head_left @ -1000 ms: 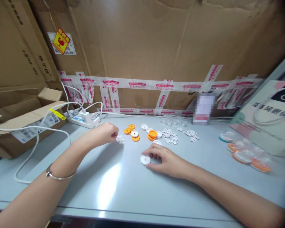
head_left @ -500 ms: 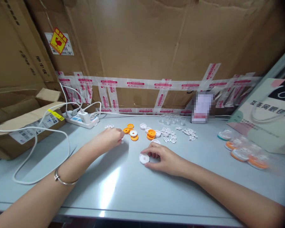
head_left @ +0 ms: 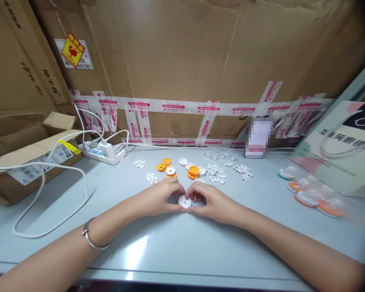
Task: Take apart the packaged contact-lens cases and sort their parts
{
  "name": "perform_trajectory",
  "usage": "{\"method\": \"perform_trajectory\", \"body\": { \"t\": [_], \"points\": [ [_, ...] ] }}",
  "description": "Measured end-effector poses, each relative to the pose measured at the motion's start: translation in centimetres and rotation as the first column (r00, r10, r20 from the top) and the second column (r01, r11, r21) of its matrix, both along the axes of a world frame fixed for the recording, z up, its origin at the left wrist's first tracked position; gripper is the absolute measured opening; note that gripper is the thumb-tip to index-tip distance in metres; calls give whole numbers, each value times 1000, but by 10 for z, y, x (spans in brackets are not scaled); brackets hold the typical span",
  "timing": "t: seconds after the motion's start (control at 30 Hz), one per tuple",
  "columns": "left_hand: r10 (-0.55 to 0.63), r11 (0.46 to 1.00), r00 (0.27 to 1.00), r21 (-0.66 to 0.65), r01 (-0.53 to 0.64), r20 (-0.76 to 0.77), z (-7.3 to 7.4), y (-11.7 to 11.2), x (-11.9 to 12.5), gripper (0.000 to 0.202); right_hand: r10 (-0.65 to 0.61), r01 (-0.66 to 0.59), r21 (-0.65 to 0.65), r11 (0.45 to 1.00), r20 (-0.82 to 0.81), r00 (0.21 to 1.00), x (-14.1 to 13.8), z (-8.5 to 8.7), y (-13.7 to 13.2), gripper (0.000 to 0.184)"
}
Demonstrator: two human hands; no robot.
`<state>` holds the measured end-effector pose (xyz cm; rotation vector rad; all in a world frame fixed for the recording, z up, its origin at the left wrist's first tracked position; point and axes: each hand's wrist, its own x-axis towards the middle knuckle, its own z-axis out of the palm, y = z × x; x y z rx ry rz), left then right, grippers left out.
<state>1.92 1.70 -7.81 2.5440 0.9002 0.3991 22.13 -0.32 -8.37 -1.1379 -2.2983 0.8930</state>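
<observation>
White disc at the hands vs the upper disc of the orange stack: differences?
Colour: the white disc is white; the upper orange disc is orange.
Contact: the white disc sits between the left hand and right hand, fingers at its rim; the upper orange disc is untouched.
Place: the white disc is nearer the camera; the upper orange disc rests farther back on a lower orange disc.
Shared: both are round.

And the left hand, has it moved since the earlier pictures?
Yes. Against the power strip, the left hand has moved to the right and closer to the person, now at the white disc.
</observation>
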Motion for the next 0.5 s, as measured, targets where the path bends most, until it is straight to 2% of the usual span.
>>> {"method": "perform_trajectory", "body": {
  "t": [0.13, 0.27, 0.5],
  "points": [
    [22, 1000, 1000, -4, -22, -2, 1, -2, 3, 28, 24, -25, 16, 1000, 42, 999, 1, 5, 1, 12],
    [43, 999, 999, -9, -43, -3, 0, -2, 5, 28, -40, 39, 8, 999, 109, 993, -4, 9, 2, 9],
    [66, 998, 998, 7, -66, -9, -1, -4, 6, 27, -111, 132, -121, 984, 166, 980, -14, 8, 8, 3]
  ]
}}
